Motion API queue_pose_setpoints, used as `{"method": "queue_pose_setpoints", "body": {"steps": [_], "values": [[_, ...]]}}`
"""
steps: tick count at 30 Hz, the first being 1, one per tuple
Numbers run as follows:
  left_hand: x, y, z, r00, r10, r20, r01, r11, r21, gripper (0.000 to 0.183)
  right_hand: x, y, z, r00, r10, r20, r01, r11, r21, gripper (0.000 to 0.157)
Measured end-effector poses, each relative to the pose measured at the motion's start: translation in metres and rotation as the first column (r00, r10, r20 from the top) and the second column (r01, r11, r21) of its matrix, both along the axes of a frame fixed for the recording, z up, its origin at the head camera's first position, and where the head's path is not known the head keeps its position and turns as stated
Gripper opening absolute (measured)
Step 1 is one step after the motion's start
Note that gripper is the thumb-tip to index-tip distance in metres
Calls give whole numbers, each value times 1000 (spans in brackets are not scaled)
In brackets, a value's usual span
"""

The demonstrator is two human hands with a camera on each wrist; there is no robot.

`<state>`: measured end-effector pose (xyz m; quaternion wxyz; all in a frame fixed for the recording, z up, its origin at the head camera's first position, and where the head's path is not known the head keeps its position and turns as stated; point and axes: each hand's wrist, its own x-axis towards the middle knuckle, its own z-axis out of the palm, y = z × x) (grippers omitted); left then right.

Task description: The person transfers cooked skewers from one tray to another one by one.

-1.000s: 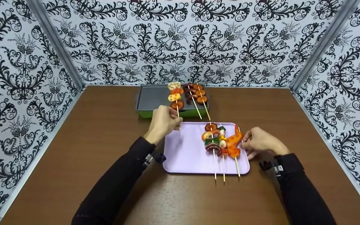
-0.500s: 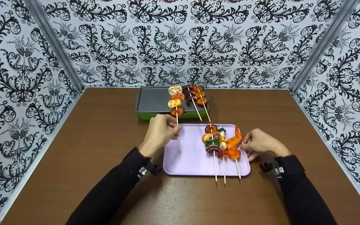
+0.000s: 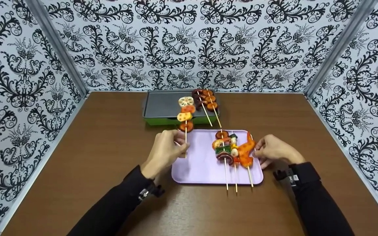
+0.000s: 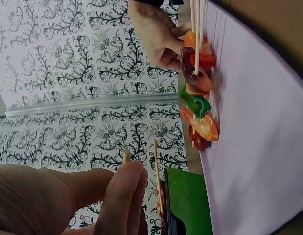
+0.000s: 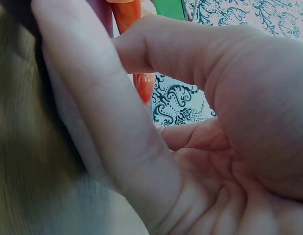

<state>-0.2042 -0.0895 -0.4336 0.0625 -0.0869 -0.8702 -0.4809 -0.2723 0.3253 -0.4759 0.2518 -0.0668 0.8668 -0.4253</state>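
Observation:
My left hand point(image 3: 165, 150) pinches the stick of a skewer point(image 3: 185, 116) threaded with a lotus root slice, an orange-red piece, a yellow piece and a brown round slice. The skewer points away from me, its food overlapping the grill's front edge and the tray's far edge. In the left wrist view the stick's end point(image 4: 127, 155) pokes out between thumb and finger. My right hand point(image 3: 276, 150) grips the right rim of a lilac tray point(image 3: 197, 170), thumb on the inner side. Near it lie an orange wing-shaped skewer point(image 3: 245, 152) and two mixed skewers, one with a green piece point(image 3: 223, 149).
Behind the tray stands a green grill with a grey top plate point(image 3: 161, 104). A dark-brown skewer point(image 3: 199, 99) and a skewer of round brown slices point(image 3: 212, 106) lie on its right side, sticks overhanging the front. Patterned walls point(image 3: 189, 42) enclose the brown table point(image 3: 110, 131).
My left hand has drawn the lotus root skewer back toward me, from over the grill to the tray's far left part. The right hand stays at the tray's rim.

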Motion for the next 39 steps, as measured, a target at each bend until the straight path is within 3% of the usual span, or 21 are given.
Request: {"method": "queue_pose_setpoints", "body": {"steps": [3,12,26,33,39], "values": [[5,-1,-2,1000,-10,-5,10,1000,-21,15,-1,0,1,1000,-4,7,4,1000,-6,22],[21,-2,-9,996,-55,68,52,997,49,14,-1,3,2,1000,2,-1,-2,1000,3,20],[43,0,-20,997,-81,15,82,989,-119,13,-1,2,1,1000,-8,19,8,1000,1,23],[49,4,-25,986,-152,73,157,986,-61,13,0,3,-3,1000,-4,9,4,1000,4,23],[52,7,-28,983,-162,88,169,983,-75,13,0,-1,-3,1000,-5,9,5,1000,-12,23]]}}
